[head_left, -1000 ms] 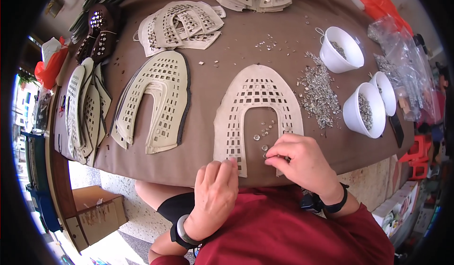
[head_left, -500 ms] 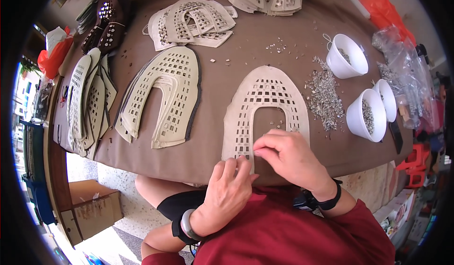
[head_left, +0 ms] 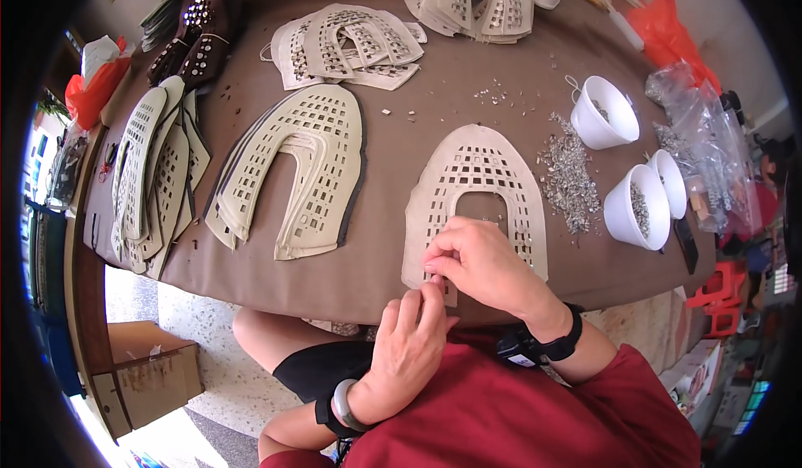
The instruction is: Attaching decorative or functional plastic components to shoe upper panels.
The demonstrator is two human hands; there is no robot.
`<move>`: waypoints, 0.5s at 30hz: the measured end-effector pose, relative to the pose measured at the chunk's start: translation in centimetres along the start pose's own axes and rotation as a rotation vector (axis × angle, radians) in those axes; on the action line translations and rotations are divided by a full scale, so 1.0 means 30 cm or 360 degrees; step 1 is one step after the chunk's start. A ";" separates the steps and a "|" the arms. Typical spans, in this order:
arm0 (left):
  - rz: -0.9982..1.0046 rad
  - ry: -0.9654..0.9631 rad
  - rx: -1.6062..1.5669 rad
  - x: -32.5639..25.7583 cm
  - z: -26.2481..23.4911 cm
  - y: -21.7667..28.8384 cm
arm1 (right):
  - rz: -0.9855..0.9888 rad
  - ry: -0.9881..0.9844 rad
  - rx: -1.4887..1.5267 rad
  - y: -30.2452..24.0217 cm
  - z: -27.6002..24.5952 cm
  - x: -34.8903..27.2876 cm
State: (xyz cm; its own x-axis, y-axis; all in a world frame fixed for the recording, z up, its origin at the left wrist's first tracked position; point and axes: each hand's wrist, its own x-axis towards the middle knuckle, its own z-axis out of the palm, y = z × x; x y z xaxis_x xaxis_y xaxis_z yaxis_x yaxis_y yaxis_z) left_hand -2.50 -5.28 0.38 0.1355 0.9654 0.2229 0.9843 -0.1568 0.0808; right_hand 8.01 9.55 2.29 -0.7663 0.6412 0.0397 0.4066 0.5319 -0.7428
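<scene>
The step in hand appeared to be close finger work at the lower left leg of the beige horseshoe-shaped piece [head_left: 478, 152], which lay flat on the table [head_left: 386, 184] in front of the person, left of a pile of small silvery bits [head_left: 571, 180] and a white cup [head_left: 620, 211]. The right hand [head_left: 480, 261] reached across the opening, thumb and forefinger brought together over that leg's holes; whether they gripped anything could not be told. The left hand [head_left: 409, 330] lay just below, fingers loosely bent, its fingertips close to the right's at the lower end of the leg, with no hold clearly visible. The next move seemed to call for a fine, steady pinch, careful lining-up with a hole, and the leg kept flat.
</scene>
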 end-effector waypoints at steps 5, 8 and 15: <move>-0.0026 0.0023 -0.0053 -0.008 0.004 -0.003 | 0.0300 -0.0134 0.0196 -0.029 -0.033 0.039; -0.0059 0.0079 -0.0232 -0.004 0.001 -0.013 | 0.0290 -0.0198 0.0132 -0.020 -0.045 0.057; -0.0175 0.0198 -0.0755 0.007 -0.014 -0.053 | 0.0099 -0.0151 0.0005 -0.010 -0.028 0.052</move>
State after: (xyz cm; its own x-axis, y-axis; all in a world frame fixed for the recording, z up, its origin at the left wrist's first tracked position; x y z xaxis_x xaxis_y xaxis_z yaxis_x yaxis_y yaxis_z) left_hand -4.08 -4.92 0.71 -0.0091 0.9539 0.3000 0.8283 -0.1609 0.5368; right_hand 7.11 10.87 3.14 -0.7834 0.6176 -0.0699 0.4533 0.4908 -0.7441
